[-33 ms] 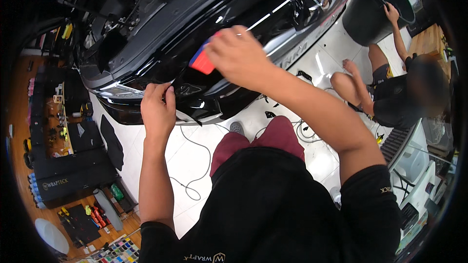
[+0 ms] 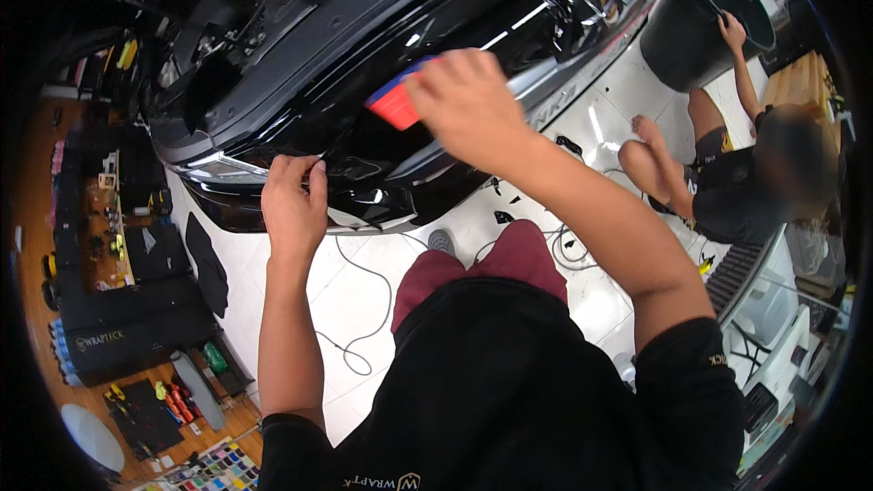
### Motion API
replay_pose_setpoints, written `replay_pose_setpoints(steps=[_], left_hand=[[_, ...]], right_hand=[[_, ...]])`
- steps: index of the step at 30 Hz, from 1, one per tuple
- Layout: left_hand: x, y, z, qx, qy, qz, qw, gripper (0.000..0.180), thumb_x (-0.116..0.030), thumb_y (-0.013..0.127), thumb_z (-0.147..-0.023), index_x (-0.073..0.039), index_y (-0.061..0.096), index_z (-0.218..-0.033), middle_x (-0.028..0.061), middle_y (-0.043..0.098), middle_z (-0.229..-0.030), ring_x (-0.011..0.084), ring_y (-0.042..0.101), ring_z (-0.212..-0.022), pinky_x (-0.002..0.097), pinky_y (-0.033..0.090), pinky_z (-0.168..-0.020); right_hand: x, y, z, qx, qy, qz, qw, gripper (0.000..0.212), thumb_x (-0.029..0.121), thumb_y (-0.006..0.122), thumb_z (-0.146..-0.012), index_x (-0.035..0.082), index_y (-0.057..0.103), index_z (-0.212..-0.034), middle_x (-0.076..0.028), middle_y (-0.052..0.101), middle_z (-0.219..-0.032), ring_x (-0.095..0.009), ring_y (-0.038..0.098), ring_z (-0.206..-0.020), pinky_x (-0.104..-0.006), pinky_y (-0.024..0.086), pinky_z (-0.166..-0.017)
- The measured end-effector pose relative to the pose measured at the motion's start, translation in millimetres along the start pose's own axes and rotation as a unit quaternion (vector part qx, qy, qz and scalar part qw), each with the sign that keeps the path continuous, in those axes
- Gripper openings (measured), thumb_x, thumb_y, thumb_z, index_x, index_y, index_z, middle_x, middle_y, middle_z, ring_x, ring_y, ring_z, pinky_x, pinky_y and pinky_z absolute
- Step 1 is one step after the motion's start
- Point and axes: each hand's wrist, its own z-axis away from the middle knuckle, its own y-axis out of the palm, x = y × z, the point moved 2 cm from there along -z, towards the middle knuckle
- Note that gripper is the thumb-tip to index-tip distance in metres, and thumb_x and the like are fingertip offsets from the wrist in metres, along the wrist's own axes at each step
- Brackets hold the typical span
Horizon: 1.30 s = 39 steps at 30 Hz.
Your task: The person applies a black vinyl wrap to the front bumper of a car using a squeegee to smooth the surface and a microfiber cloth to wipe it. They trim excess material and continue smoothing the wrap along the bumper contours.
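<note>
Head view: our right hand (image 2: 468, 105) grips a red-and-blue squeegee (image 2: 397, 100) flat against the glossy black bumper (image 2: 364, 150). Our left hand (image 2: 293, 205) pinches the film edge (image 2: 320, 162) below, white tiled floor (image 2: 364, 291) open beneath.

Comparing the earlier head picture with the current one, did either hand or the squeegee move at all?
Nothing visibly changed. The right hand presses the red and blue squeegee on the glossy black car bumper, and the left hand pinches the film edge at the bumper's lower lip, as before. The other person crouches in the same spot.
</note>
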Motion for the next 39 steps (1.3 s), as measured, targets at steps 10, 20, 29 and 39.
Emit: replay_pose_setpoints(steps=[10,20,29,39], left_hand=[[-15,15,24,0.063,0.133,0.005,0.989,0.03,-0.001,0.064,-0.087,0.002,0.068,-0.116,0.0146,0.063,-0.103,0.0342,0.062,-0.095,0.0427,0.052,-0.082],[9,-6,-3,0.084,0.071,0.125,0.986,0.023,0.002,0.059,-0.09,0.003,0.069,-0.11,0.0194,0.063,-0.092,0.038,0.064,-0.084,0.0419,0.051,-0.076],[-11,-6,-7,0.067,0.095,0.013,0.993,0.035,-0.014,0.07,-0.09,0.001,0.064,-0.121,0.0211,0.063,-0.107,0.04,0.063,-0.098,0.0433,0.05,-0.085],[-54,39,12,0.041,0.158,-0.186,0.969,0.018,0.001,0.068,-0.086,0.001,0.07,-0.104,0.0137,0.061,-0.089,0.0325,0.062,-0.082,0.0414,0.049,-0.074]], right_hand=[[44,30,4,0.048,-0.108,0.011,0.993,0.04,0.023,0.062,-0.082,0.005,0.071,-0.116,-0.006,0.065,-0.113,-0.02,0.056,-0.097,-0.0342,0.042,-0.08],[59,33,-3,0.052,-0.052,0.02,0.997,0.037,0.02,0.062,-0.082,0.004,0.071,-0.114,-0.009,0.064,-0.111,-0.023,0.056,-0.098,-0.0385,0.043,-0.086],[3,-39,58,-0.154,0.53,-0.577,0.602,0.027,0.006,0.059,-0.098,0.001,0.059,-0.124,-0.006,0.068,-0.113,-0.014,0.065,-0.102,-0.0289,0.05,-0.093],[41,1,199,-0.211,0.556,-0.766,0.244,0.05,-0.006,0.056,-0.09,0.001,0.044,-0.139,-0.012,0.064,-0.123,-0.018,0.063,-0.113,-0.0345,0.049,-0.101]])
